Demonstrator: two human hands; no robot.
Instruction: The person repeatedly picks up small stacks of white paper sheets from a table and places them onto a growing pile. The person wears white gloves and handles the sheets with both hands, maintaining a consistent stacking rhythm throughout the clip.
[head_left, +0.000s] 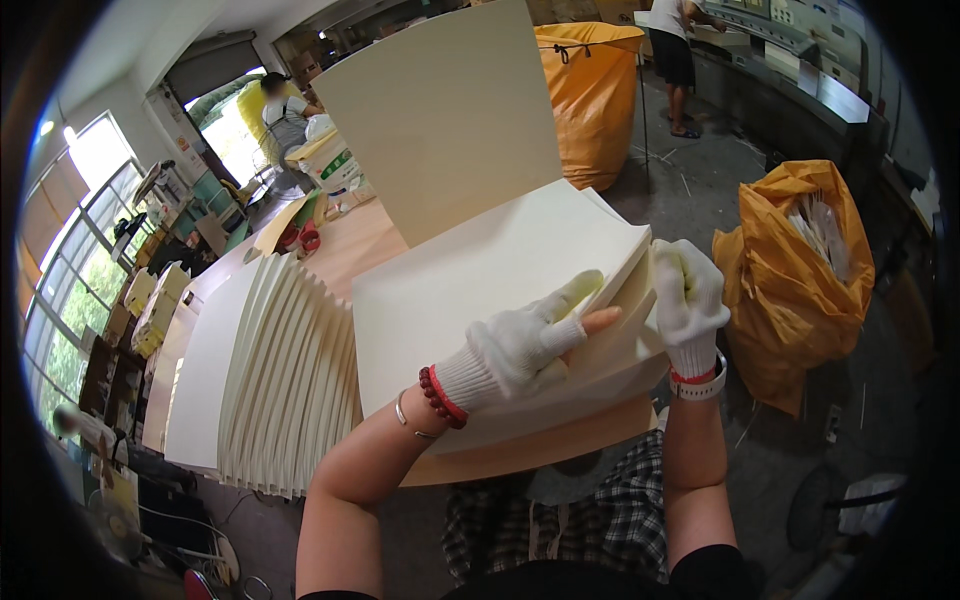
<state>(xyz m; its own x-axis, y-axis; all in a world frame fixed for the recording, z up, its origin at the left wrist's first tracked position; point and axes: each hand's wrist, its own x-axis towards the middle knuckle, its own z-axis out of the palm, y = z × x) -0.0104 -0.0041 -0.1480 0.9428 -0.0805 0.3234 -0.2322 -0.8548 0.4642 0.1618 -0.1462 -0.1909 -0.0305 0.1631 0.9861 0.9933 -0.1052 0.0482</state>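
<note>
A stack of large cream-white paper or card sheets (450, 270) lies before me, its right edge lifted and parted. My right hand (690, 293), in a white knit glove, is closed at the lifted edge with sheets pinched in its fingers. My left hand (525, 345) wears a similar glove with one bare fingertip sticking out. It rests across the top sheet beside the parted edge, two fingers stretched out and apart, the others curled. Left of the stack, many sheets (290, 370) stand fanned in staggered, folded-looking layers.
A tall pale panel (450, 120) stands behind the stack on the pinkish table (345, 235). Orange sacks (590, 100) stand behind, and another orange sack (800, 290) with scraps is at right. One person (285, 115) is at the far left, another (675, 55) by a machine.
</note>
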